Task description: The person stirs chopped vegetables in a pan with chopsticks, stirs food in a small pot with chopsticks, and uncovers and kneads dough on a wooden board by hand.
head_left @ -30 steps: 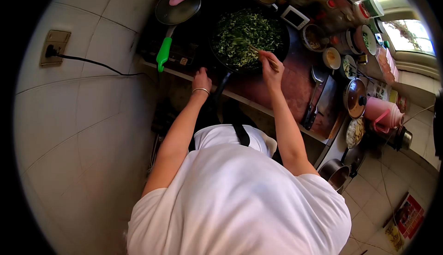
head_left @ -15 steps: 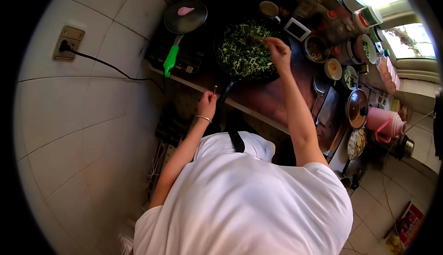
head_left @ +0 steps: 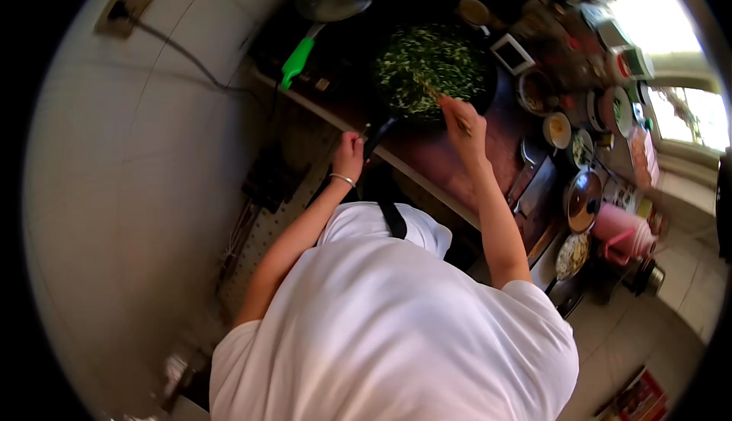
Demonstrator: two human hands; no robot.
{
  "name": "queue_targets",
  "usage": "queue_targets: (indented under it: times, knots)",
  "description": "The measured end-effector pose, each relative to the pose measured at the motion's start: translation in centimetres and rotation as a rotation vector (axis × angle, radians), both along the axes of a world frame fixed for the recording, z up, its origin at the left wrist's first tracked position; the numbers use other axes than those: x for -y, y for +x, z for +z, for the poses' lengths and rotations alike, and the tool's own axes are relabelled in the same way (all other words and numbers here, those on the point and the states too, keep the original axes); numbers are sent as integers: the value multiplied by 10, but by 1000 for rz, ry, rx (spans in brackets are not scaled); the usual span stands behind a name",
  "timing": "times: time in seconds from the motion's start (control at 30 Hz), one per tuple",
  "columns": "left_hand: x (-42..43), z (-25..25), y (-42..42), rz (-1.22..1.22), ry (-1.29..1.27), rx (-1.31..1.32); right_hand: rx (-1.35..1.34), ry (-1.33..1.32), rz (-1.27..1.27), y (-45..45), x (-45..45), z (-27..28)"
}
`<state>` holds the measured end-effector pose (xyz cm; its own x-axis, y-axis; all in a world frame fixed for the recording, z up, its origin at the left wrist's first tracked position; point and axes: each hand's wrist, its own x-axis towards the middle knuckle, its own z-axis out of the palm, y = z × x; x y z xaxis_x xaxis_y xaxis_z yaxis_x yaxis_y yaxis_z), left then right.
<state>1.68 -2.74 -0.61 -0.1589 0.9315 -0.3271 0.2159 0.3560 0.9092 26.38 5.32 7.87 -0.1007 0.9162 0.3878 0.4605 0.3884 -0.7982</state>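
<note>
Chopped green and pale vegetables (head_left: 431, 67) fill a dark pan (head_left: 492, 78) at the top middle. My right hand (head_left: 463, 120) is closed round wooden chopsticks at the pan's near right side, and their tips reach into the vegetables. Beside the pan's dark handle (head_left: 371, 140), my left hand (head_left: 348, 154) is closed in a pinch, with a small green piece (head_left: 367, 128) sticking up from its fingertips. A band circles the left wrist.
Left of the pan lies a lidded small pan (head_left: 334, 2) with a green handle (head_left: 297, 61). To the right are a white-framed device (head_left: 512, 54), small bowls (head_left: 557, 129), a cleaver (head_left: 536, 187), a glass lid (head_left: 583, 192) and a pink thermos (head_left: 621, 232).
The view has turned and shifted. My left hand rose from the counter edge and now pinches a small green piece. My right hand lifted the chopsticks, then lowered them back to the vegetables.
</note>
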Motion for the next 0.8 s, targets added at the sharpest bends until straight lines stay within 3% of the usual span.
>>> queue_targets:
  times: [0.1,0.17,0.23,0.3,0.37,0.43,0.57,0.63,0.67,0.77,0.8]
  knots:
    - [3,-17,4,41,93,-170,61,-79,84,-15,10,-10]
    - [1,4,7,75,-8,-106,121,111,72,0,-1,-51]
    - [1,6,7,70,-24,-177,-332,34,65,28,-32,-84]
    - [4,-2,9,78,64,-308,-252,0,16,51,-49,-58]
    - [6,6,8,98,76,-320,-300,-200,-65,71,-52,-25]
    - [9,3,5,125,180,-394,-300,-194,-142,84,-61,-13]
    - [20,11,-1,95,173,-386,-140,57,-202,81,-65,-59]
    - [27,33,0,76,136,-500,80,187,-148,52,-46,-73]
    - [32,46,-1,51,109,-458,-79,192,-56,41,-40,-62]
    - [42,63,-8,-17,278,-502,-82,122,30,39,-18,-31]
    - [43,60,-11,-29,219,-523,-69,88,44,33,-5,-14]
